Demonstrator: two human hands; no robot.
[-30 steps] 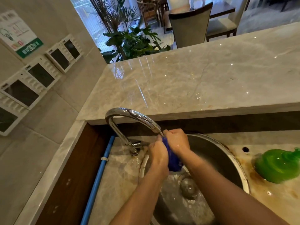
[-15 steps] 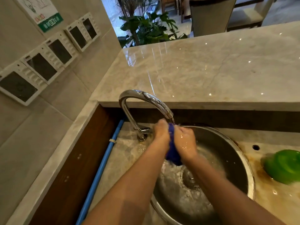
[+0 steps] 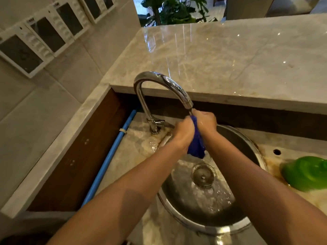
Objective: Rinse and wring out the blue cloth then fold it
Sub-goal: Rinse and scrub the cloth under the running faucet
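Hands (image 3: pixel 194 128) clenched around blue cloth (image 3: pixel 196 147)

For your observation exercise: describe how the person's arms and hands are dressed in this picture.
Both forearms are bare, with no sleeves in view. The left hand and right hand wear no gloves. No watch, bracelet or ring shows on either, though parts of the fingers are hidden.

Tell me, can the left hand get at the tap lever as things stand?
Probably yes. The left hand sits just right of the faucet's lever with nothing between them, but it would have to let go of the blue cloth.
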